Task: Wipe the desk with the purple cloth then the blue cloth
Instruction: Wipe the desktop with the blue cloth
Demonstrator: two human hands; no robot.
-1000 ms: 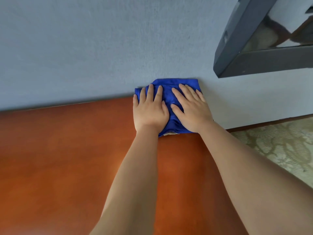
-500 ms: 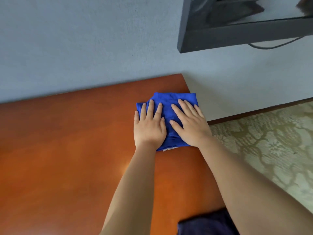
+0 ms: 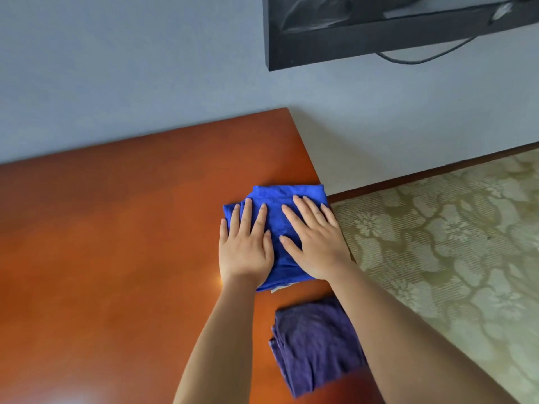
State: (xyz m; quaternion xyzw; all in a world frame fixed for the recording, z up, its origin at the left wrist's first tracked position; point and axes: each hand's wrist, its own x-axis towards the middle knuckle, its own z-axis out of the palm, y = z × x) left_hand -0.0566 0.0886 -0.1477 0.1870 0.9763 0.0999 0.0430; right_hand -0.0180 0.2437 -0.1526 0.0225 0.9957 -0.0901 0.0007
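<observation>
Both hands have drawn the blue cloth back from the far wall along the desk's right edge, so the far right corner of the desk now lies bare beyond it and the purple cloth has come into view.

Nearest, the purple cloth [image 3: 316,345] lies folded and untouched at the right edge of the desk [image 3: 116,258], partly under the right forearm. Just beyond it, apart by a thin strip of wood, sits the folded blue cloth [image 3: 280,217]. The left hand [image 3: 246,246] and right hand [image 3: 316,243] lie flat on it side by side, fingers straight and spread, pressing rather than gripping. Farther off are the grey wall [image 3: 131,68] and a dark wall-mounted screen [image 3: 393,27]; patterned carpet [image 3: 452,243] lies to the right.

Judging by this, the second wipe, with the blue cloth, is in hand. Next the cloth likely needs sliding left across the unwiped wood, under steady flat pressure.
</observation>
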